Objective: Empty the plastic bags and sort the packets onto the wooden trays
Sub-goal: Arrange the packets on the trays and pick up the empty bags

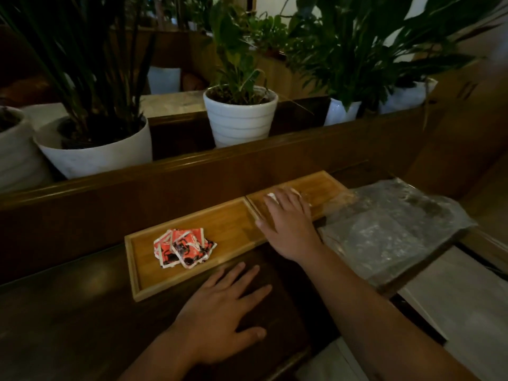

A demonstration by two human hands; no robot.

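Hands first: left hand (220, 306), lower centre, lies flat & empty on dark counter (68, 312). Above it, left tray (225, 224) holds a pile of red packets (182, 247), so that sort looks done. Right hand (288, 224), fingers spread, presses white packets (272, 196) onto right tray (324, 185); grip hidden, can't tell. Plastic bags (390, 229), centre right, look flat, prob. emptied; near finished.

Dark wooden counter (82, 312) at six o'clock; white ribbed plant pot (240, 116) at twelve; larger white pot (99, 149) at ten; leafy green plants (343, 45) behind
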